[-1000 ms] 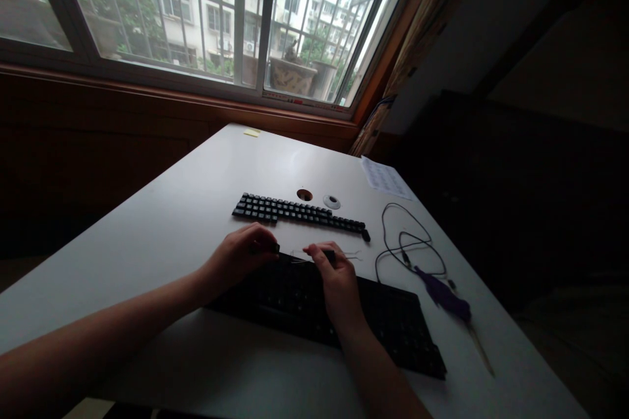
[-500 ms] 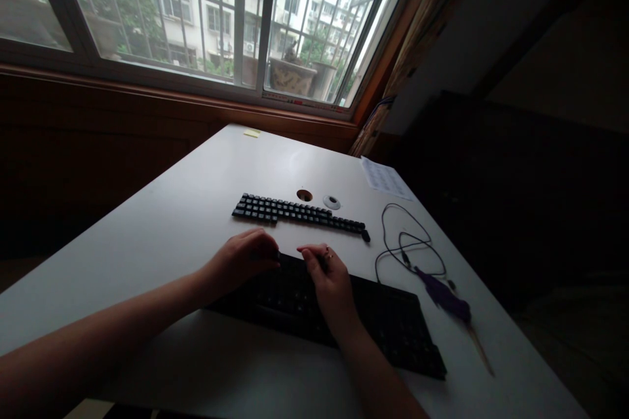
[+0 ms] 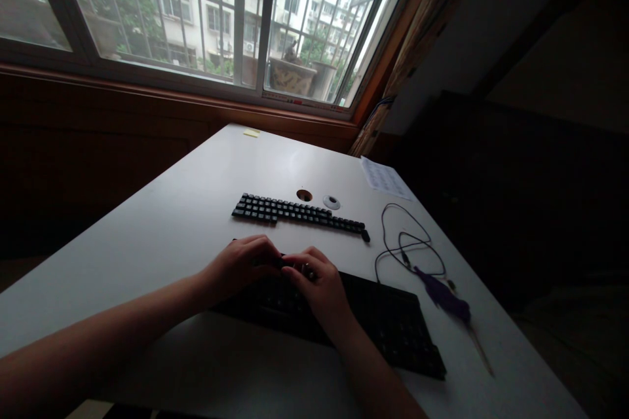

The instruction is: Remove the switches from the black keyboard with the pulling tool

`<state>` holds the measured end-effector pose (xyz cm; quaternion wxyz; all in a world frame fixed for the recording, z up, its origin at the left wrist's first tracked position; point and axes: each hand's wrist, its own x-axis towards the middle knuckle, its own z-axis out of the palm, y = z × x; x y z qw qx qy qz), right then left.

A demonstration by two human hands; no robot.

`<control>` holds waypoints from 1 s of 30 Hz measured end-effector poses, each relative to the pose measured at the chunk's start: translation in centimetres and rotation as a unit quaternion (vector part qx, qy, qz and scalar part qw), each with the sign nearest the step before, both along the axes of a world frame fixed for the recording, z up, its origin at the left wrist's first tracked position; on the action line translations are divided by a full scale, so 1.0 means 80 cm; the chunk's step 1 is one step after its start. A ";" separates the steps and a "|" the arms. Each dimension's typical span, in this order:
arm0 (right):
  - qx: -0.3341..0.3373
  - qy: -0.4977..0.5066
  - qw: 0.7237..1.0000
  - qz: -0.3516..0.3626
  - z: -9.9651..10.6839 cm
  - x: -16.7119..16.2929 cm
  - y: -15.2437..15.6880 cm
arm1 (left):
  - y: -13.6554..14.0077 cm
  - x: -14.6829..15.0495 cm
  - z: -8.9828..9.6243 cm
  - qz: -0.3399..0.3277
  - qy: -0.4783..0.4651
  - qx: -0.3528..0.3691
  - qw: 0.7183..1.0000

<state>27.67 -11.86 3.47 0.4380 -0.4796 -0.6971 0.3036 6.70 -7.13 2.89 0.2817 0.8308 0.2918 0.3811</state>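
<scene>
A black keyboard (image 3: 384, 314) lies slanted on the white table, its left half shaded and partly covered by my hands. Over its rear left part, my left hand (image 3: 248, 263) is closed in a pinch around a small black piece that looks like a keycap (image 3: 282, 263). My right hand (image 3: 317, 278), with a ring on it, is also closed, its fingertips meeting the left ones at that piece. Whether the right fingers hold something of their own is hidden. Behind the keyboard, rows of loose black keycaps (image 3: 295, 211) are laid out in keyboard order.
A thin black cable (image 3: 430, 243) loops on the right. Near it lies a purple brush-like thing (image 3: 447, 296) with a pale stick. Farther back are a cable hole (image 3: 304, 196), its round cover (image 3: 332, 201), a printed sheet (image 3: 386, 179) and a yellow note (image 3: 251, 133).
My right hand has moved left, so its fingertips now meet those of my left hand. The left hand has shifted slightly right and down. Keyboard and laid-out keycaps are unmoved.
</scene>
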 end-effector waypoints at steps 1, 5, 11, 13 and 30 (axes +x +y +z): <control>0.000 -0.001 1.000 0.003 0.000 0.000 0.000 | 0.000 0.000 0.000 0.001 0.003 0.006 1.000; 0.007 -0.003 1.000 0.005 0.000 -0.001 -0.001 | -0.002 0.000 -0.002 -0.003 0.020 0.048 0.999; 0.023 -0.022 0.999 -0.001 0.006 0.001 0.001 | -0.001 0.000 -0.002 -0.005 0.040 0.081 0.996; 0.035 -0.030 0.999 -0.014 0.012 0.006 0.005 | 0.001 -0.002 -0.003 0.005 0.051 0.089 0.995; 0.061 -0.355 0.932 0.029 0.004 0.028 0.148 | 0.047 -0.035 -0.008 0.154 0.119 0.127 0.973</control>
